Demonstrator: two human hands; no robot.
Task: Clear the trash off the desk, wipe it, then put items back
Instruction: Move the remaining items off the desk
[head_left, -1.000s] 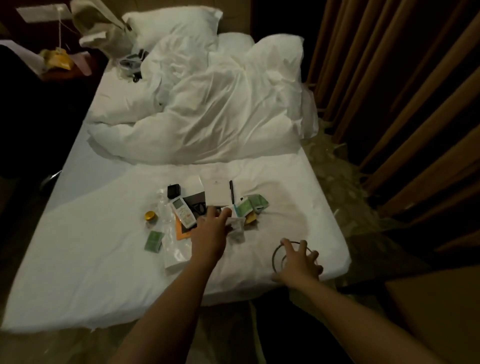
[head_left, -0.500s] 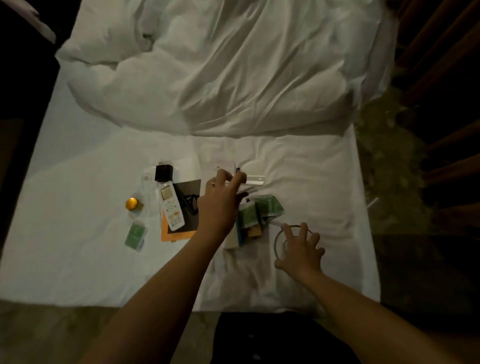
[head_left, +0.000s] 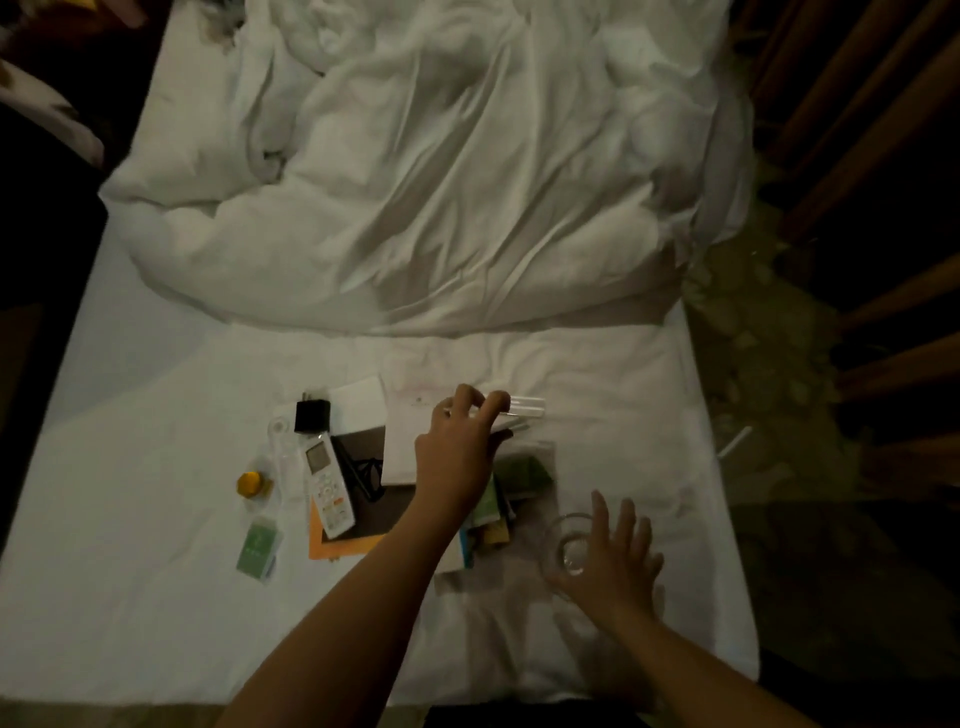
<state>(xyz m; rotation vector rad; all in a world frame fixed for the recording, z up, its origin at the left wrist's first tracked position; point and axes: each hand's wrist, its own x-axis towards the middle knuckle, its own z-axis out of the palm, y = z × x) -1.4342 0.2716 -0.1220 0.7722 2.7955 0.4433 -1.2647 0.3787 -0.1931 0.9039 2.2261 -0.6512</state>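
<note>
From the head camera: a bed with a white sheet (head_left: 130, 493) carries the clutter, with a crumpled white duvet (head_left: 441, 182) heaped on its far half. The left hand (head_left: 462, 452) reaches over a white notepad (head_left: 410, 436), its fingertips curled to pinch a slim translucent packet (head_left: 527, 406) (too blurred to name more exactly) held just above the sheet. The right hand (head_left: 613, 556) lies flat with fingers straight and spread, over a clear glass (head_left: 569, 543) that stands near the bed's near right edge. Between the two forearms sits a pile of green sachets (head_left: 519, 473). Left of the notepad lie a white remote control (head_left: 330, 483) on an orange sheet of paper (head_left: 337, 543), black spectacles (head_left: 363, 467) and a black charger plug (head_left: 311, 415). Farther left are a yellow-capped jar (head_left: 252, 484) and a green packet (head_left: 257, 545), apart from each other
</note>
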